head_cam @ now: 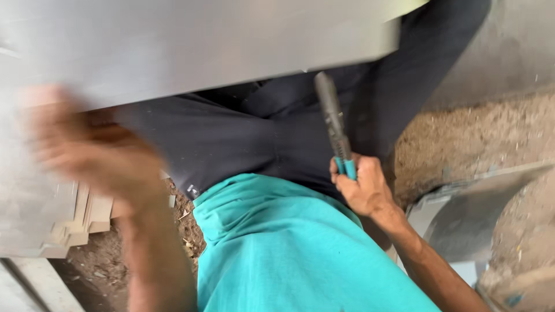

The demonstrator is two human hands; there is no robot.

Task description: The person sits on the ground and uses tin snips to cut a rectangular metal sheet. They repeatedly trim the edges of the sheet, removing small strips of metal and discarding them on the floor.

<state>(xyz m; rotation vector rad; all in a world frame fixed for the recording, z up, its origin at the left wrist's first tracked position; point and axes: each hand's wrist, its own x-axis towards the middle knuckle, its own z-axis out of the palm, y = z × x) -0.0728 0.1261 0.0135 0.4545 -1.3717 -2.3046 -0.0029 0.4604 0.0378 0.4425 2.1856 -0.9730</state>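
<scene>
My right hand (363,188) grips teal-handled pliers (335,124), nose just under the metal sheet (191,49) across my lap. Left hand (87,147) blurred; grip unreadable. No cut or bend visible yet.

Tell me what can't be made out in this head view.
- Left hand: motion blur hides its fingers and whether it touches the metal sheet.
- Pliers: handles covered by the right hand; tip too blurred to read.
- Metal sheet: cut off by the top and left edges.
</scene>
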